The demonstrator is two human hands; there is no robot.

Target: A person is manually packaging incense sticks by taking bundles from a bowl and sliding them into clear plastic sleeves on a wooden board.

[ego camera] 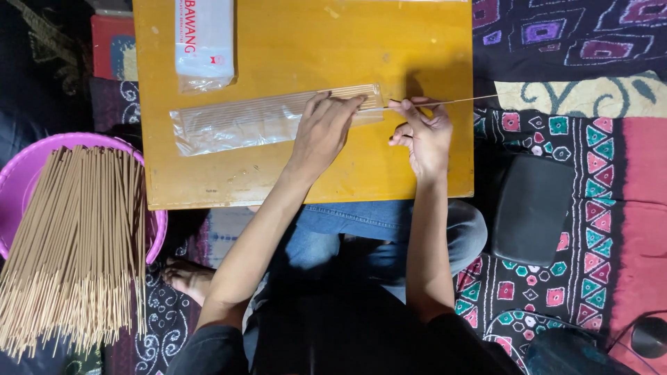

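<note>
Left hand (323,132) presses flat on the clear sleeve (264,119) lying mid-board (306,180), pinning its mouth; right hand (422,135) pinches one incense stick (445,103) just off the sleeve's open end. I would feed it level.

**Colours and patterns across the frame**

Top centre, the board (306,42) is plain orange-yellow; on it a clear plastic sleeve (243,121) shows pale tan sticks, and a second clear packet (204,42) carries red print; at left, a pink-purple basin (28,163) holds beige sticks (76,243); right side, the cloth (577,139) mixes red, teal, purple and cream diamonds and squares; bottom centre, blue jeans (361,229).
</note>
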